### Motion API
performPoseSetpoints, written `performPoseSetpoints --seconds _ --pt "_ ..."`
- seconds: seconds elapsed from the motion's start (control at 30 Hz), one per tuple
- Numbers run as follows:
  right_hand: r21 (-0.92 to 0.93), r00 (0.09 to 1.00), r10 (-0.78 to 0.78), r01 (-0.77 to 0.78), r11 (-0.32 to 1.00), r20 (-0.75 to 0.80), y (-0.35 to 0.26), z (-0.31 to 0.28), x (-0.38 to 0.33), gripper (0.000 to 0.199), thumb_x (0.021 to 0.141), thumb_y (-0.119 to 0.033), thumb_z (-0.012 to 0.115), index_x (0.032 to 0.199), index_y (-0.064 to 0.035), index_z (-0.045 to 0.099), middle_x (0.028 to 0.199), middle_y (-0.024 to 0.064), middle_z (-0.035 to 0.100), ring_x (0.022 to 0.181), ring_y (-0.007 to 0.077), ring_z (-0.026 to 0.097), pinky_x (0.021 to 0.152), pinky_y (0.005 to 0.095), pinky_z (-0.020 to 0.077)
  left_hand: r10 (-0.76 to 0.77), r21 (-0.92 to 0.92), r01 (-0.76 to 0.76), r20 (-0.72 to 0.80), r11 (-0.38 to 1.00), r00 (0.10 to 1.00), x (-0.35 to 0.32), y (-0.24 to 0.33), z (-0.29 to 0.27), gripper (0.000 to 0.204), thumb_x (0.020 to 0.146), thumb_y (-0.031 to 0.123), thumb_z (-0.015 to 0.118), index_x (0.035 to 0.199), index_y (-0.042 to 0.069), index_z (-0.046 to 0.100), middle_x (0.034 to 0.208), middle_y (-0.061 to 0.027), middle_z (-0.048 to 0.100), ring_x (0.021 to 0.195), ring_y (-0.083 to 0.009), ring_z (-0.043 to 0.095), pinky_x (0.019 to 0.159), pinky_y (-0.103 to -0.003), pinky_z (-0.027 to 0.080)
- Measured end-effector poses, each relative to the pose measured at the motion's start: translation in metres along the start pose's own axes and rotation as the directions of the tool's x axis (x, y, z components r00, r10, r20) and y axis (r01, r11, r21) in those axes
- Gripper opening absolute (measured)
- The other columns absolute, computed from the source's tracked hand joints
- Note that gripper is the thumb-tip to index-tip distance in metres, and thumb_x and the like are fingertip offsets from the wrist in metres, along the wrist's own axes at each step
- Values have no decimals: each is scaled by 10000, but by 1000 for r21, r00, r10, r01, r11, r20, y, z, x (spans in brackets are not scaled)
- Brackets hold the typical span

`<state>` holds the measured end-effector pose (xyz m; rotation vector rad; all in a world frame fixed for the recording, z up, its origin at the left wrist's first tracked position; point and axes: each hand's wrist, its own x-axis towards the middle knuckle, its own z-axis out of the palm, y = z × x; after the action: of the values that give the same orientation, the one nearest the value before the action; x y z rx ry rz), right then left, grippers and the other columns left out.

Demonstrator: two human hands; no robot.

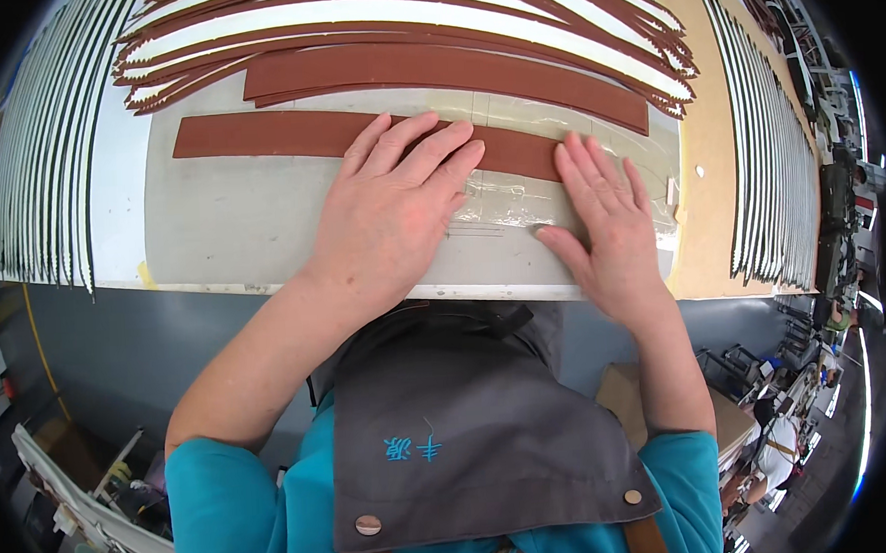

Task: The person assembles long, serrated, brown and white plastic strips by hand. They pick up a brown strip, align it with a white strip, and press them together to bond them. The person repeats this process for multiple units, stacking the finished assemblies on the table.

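A reddish-brown flat strip [255, 136], leather-like in look, lies across the grey work mat [224, 213] in front of me. My left hand [389, 204] rests over its middle, palm down, fingers laid out on the strip and slightly bent. At the strip's right end, my right hand [604, 203] is spread open with its fingers touching that end and its thumb out on the mat. Part of the strip is hidden under my left fingers. Just beyond it lies a small stack of wider brown strips [442, 68]. Clear tape [504, 203] covers the mat between my hands.
Long brown strips with toothed ends [400, 30] lie in curved layers at the far side. Rows of dark-edged white strips stand at the left [50, 147] and right [766, 139]. The table's front edge [364, 294] runs close to my apron. Another person [773, 449] is at the lower right.
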<state>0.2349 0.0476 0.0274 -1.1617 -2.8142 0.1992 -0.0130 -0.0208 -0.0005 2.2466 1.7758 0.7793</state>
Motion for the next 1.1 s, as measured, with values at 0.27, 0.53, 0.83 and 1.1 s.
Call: performPoseSetpoints --seconds 0.27,0.53,0.83,1.1 --pt "68 993 95 -90 994 -72 2 11 -10 688 921 -331 737 1519 -94 494 1592 87 464 1502 310 378 1226 501 241 -8 -41 7 -26 999 1000 1 -3 3 392 921 118 678 1312 112 667 1391 -30 622 1336 -282 527 1175 -491 366" --pt "522 742 513 -259 813 -431 66 2 -42 386 904 -92 758 1283 -52 698 1240 114 727 1163 200 669 1001 331 500 23 -25 -24 -35 999 999 4 -4 1 359 943 170 670 1296 104 669 1368 -26 626 1327 -266 523 1178 -483 353" --pt "593 586 797 -593 546 -147 103 -8 -77 335 843 -148 820 1142 -19 741 1012 49 672 738 81 604 678 261 524 24 39 -25 11 999 1000 3 -6 3 393 952 137 655 1343 106 652 1426 -37 602 1373 -279 497 1194 -465 339" --pt "537 643 759 -607 586 -103 117 -13 -68 183 837 -133 828 958 -21 748 823 39 703 715 79 618 662 250 503 23 -14 -23 -9 1000 1000 1 -6 2 389 949 146 656 1334 91 646 1420 -39 601 1356 -287 498 1171 -478 350"
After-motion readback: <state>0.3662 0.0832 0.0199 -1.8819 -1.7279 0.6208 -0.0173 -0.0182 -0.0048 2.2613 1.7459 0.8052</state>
